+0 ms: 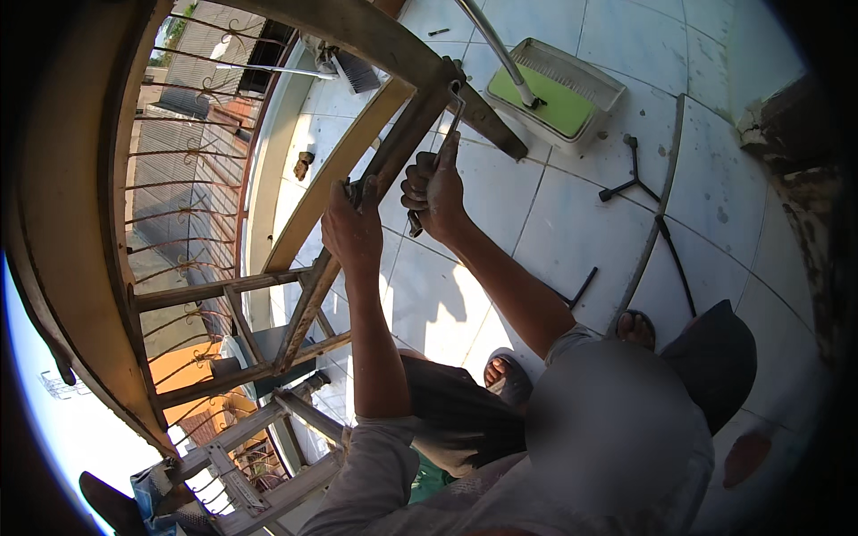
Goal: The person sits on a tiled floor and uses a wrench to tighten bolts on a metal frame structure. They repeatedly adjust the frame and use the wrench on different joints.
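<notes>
A large brown frame with crossing bars (393, 161) stands in front of me, tilted across the left side. My right hand (436, 192) is closed round a bent metal socket wrench (458, 113). The wrench's upper end meets the frame near a joint of the bars, and its lower end sticks out below my fist. My left hand (355, 228) is closed at the slanting bar, a little lower and to the left. A small dark piece shows by its fingertips, too small to name. What the left palm covers is hidden.
On the white tiled floor lie a Y-shaped socket wrench (634, 175), an L-shaped key (584, 288) and a dark cable (677, 259). A long-handled white and green dustpan (601, 85) stands beyond. A broom (356, 71), metal railing (183, 183) and ladder-like frame (234, 478) are leftward.
</notes>
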`<move>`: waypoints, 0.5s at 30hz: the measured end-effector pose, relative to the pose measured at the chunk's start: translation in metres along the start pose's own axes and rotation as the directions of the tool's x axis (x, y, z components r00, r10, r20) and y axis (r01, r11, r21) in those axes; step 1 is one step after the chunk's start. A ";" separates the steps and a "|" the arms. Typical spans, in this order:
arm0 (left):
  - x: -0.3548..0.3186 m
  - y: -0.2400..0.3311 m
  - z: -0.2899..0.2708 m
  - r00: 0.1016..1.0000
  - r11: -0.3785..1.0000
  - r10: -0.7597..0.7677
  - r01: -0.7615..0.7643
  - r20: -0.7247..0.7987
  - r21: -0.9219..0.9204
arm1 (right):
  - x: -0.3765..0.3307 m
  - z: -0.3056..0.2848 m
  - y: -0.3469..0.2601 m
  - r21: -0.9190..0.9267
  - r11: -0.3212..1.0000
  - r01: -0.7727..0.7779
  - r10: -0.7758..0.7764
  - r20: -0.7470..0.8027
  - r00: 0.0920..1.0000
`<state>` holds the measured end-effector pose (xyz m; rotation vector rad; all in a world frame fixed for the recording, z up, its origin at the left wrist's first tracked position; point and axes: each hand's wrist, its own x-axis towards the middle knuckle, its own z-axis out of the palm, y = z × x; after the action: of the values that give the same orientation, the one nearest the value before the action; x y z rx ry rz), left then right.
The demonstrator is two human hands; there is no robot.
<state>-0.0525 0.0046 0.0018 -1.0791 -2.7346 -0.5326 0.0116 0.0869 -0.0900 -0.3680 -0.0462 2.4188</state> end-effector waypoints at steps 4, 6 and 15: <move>-0.026 0.009 -0.007 0.950 0.986 0.142 -0.161 -0.279 -0.048 | -0.035 -0.001 -0.049 0.169 0.977 0.132 -0.139 0.027 0.990; -0.040 0.019 -0.026 0.968 0.927 0.216 -0.245 -0.127 -0.285 | -0.050 0.008 -0.069 0.335 0.921 0.199 -0.231 0.058 0.971; -0.072 0.034 -0.023 0.969 0.616 0.235 -0.212 -0.080 -0.759 | -0.093 0.017 -0.055 0.396 0.918 -0.022 -0.032 0.130 0.991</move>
<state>0.0238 -0.0268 0.0130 -1.5549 -2.3130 -1.7424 0.1090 0.0714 -0.0432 -0.0186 0.3802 2.3701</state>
